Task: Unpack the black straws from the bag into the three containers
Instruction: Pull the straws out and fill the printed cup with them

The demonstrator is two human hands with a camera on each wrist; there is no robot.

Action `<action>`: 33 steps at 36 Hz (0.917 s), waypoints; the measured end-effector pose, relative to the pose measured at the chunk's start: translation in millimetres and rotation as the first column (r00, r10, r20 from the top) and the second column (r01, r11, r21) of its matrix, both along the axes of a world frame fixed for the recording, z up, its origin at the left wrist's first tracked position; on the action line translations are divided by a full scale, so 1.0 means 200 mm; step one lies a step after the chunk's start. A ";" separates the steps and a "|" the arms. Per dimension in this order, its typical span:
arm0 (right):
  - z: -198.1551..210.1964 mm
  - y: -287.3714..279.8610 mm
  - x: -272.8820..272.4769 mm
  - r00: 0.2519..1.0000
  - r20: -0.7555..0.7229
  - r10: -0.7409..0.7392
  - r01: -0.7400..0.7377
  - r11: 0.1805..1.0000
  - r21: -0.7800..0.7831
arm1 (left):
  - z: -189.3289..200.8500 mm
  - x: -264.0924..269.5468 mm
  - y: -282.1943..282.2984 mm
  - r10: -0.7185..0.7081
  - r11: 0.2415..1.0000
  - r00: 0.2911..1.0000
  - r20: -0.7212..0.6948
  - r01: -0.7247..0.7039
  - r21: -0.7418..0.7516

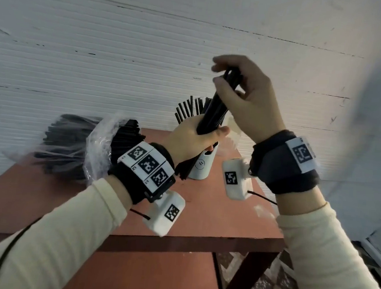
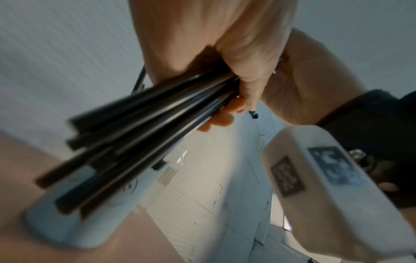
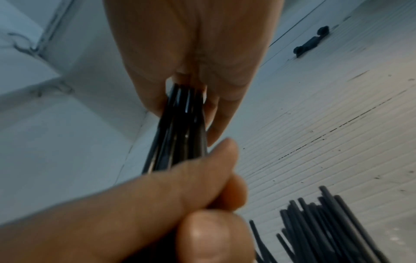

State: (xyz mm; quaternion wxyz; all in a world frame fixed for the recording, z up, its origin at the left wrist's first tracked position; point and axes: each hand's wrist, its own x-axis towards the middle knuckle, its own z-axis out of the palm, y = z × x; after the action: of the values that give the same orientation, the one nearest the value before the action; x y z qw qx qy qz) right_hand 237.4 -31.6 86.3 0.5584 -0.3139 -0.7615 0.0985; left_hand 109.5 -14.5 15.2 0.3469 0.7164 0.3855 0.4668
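Observation:
A bundle of black straws (image 1: pixel 214 110) is held tilted over a white container (image 1: pixel 201 166) on the red-brown table. My left hand (image 1: pixel 194 140) grips the bundle low down, thumb across it. My right hand (image 1: pixel 242 93) pinches the top ends between thumb and fingers. In the left wrist view the straws (image 2: pixel 146 128) fan out toward the container (image 2: pixel 90 222). In the right wrist view the bundle (image 3: pixel 180 115) runs from my right hand (image 3: pixel 191 44) down into my left hand (image 3: pixel 180 195). Behind, a second container's straws (image 1: pixel 189 108) stick up; that container itself is hidden.
A clear plastic bag (image 1: pixel 97 147) full of black straws lies on the table's (image 1: pixel 213 215) back left, against the white ribbed wall (image 1: pixel 123 57). The table's front edge is near my forearms, with a lower shelf beneath. Upright straws (image 3: pixel 326 231) show at lower right.

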 end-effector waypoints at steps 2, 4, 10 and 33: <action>-0.04 0.02 -0.01 0.991 0.128 -0.025 0.030 0.999 -0.036 | -0.06 0.01 0.01 -0.021 0.997 0.997 0.081 0.027 -0.079; -0.10 0.04 0.00 0.955 0.293 -0.053 0.082 0.993 -0.088 | -0.13 0.01 0.02 -0.016 0.991 0.993 0.118 0.032 -0.133; -0.23 0.07 0.00 0.911 0.406 -0.072 0.097 0.994 -0.042 | -0.26 -0.03 0.04 -0.023 0.971 0.998 0.066 0.038 -0.236; -0.24 -0.02 0.04 0.971 0.225 0.077 0.018 0.919 -0.393 | -0.17 -0.03 -0.04 -0.322 0.916 0.938 -0.125 0.275 -0.291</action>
State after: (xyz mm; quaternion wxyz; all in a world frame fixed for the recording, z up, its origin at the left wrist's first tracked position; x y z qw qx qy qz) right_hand 245.4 -36.0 39.0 0.3882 -0.4171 -0.7920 0.2195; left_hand 104.3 -21.9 -18.8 0.4740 0.7504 0.3592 0.2884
